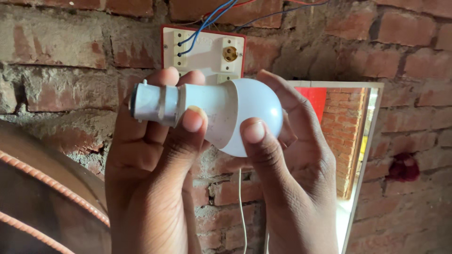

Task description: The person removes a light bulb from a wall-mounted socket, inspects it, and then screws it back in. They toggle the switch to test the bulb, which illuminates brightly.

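Bulb (207,110) lies horizontal at centre frame, held up before a brick wall (61,61), metal cap (153,102) pointing left, white dome (256,113) to the right. Left hand (150,155) is closed around the bulb's neck, thumb across the front, fingers behind the cap. Right hand (292,155) is closed on the dome, thumb pressed on its lower front, fingers curled behind. Behind and just above the bulb, a white switchboard (203,54) with red edging is fixed to the wall; blue wires (207,21) enter its top. A mirror (351,141) stands to the right.
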